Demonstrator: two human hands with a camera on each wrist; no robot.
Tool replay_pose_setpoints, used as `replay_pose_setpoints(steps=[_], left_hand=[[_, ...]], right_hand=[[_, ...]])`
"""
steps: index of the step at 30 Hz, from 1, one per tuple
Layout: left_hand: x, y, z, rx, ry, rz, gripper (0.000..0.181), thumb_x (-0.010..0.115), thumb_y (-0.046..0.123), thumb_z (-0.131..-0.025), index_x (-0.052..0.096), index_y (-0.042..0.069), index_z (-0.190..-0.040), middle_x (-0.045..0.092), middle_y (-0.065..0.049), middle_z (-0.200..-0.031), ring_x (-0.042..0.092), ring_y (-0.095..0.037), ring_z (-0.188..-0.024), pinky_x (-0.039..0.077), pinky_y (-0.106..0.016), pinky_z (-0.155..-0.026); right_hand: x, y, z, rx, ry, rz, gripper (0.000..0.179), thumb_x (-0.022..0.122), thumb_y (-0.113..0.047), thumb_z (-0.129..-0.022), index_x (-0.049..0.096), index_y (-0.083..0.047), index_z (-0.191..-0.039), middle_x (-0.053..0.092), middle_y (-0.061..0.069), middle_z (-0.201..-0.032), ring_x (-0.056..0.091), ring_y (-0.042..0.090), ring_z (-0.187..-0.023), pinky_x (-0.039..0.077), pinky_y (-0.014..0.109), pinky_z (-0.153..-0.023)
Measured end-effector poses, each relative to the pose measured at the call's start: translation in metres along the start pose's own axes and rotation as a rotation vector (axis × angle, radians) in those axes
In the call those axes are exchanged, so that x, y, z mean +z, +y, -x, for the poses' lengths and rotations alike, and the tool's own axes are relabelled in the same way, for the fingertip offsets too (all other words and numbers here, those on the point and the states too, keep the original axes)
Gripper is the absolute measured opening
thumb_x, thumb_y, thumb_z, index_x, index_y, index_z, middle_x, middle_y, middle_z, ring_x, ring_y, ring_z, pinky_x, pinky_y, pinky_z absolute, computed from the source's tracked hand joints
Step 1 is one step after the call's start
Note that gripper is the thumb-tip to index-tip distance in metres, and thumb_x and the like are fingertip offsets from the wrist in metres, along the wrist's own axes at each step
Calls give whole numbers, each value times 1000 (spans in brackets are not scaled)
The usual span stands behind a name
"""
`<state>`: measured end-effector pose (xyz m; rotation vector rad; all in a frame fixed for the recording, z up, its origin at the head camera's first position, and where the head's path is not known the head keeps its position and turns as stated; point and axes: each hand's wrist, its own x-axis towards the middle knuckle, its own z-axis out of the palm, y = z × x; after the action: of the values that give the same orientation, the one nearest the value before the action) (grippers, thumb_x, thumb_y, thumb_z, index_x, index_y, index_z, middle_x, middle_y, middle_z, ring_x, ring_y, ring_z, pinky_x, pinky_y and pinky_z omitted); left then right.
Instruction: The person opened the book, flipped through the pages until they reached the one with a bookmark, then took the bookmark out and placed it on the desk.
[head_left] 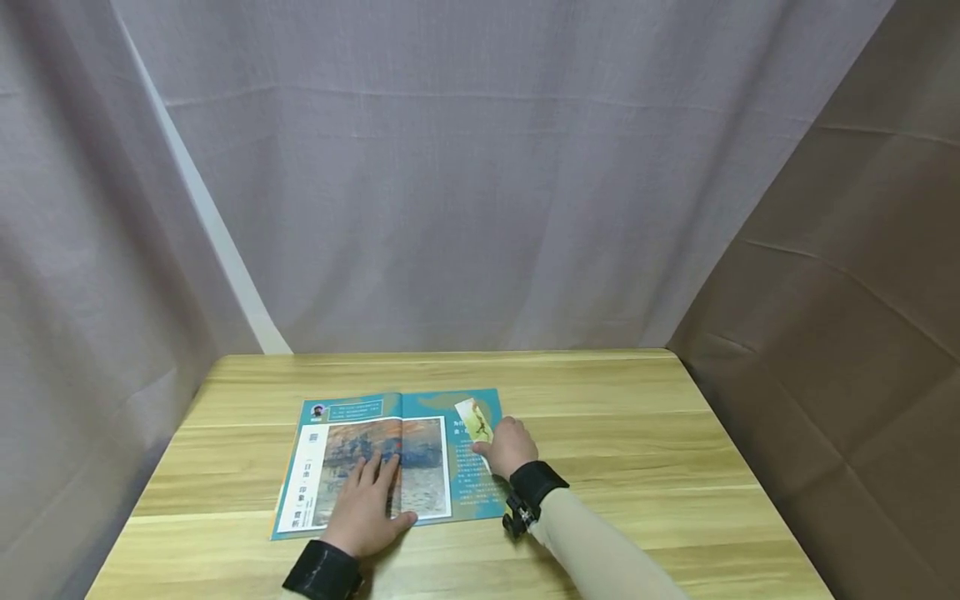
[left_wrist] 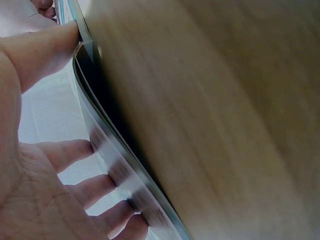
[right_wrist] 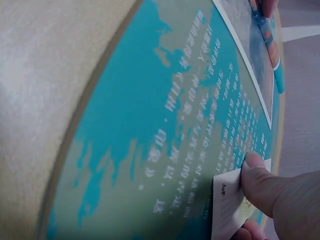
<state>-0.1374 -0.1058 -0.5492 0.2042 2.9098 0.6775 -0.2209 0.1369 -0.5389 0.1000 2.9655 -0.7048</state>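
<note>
An open book [head_left: 431, 404] with teal pages and a painting across its fold lies on the wooden table. My left hand [head_left: 365, 517] rests on the painting, fingers spread, its thumb by the book's near edge. In the left wrist view, the fingertips [left_wrist: 107, 187] touch the page, which bows up along the near edge. A narrow yellow-and-white illustrated card [head_left: 471, 417] slants over the right page. My right hand [head_left: 513, 448] pinches its lower right side; in the right wrist view the thumb [right_wrist: 257, 172] presses on the card's face.
The light wooden table [head_left: 615, 433] stretches past the book on all sides. Grey cloth [head_left: 465, 208] hangs behind it, with a pale gap at the left, and a brown cloth [head_left: 840, 350] hangs along the right side.
</note>
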Motion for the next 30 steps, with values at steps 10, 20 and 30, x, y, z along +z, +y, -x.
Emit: replay_pose_setpoints(steps=[10,20,30], left_hand=[[2,2,3,22,20,13,92,76,54,-75,41,10,-148,27,-24,-153,19,-51,-138,18,-67,-108],[-3,0,-4,36,85,112,80,72,42,-85,40,1,-145,31,-24,-151,22,-50,-137,19,-67,-108],[-12,0,-5,18,71,121,76,71,39,-86,42,0,-144,35,-24,-149,24,-50,-136,20,-66,-108]], right_hand=[[-2,6,-1,12,-53,-32,77,77,-41,-80,47,12,-128,62,12,-82,54,20,-62,47,35,-53],[-24,24,-11,-63,-78,-95,33,65,-29,-93,49,-7,-75,43,2,-62,42,18,-53,32,29,-48],[-56,74,-28,17,-61,-104,31,62,-29,-95,51,-6,-79,49,4,-65,48,20,-57,36,29,-50]])
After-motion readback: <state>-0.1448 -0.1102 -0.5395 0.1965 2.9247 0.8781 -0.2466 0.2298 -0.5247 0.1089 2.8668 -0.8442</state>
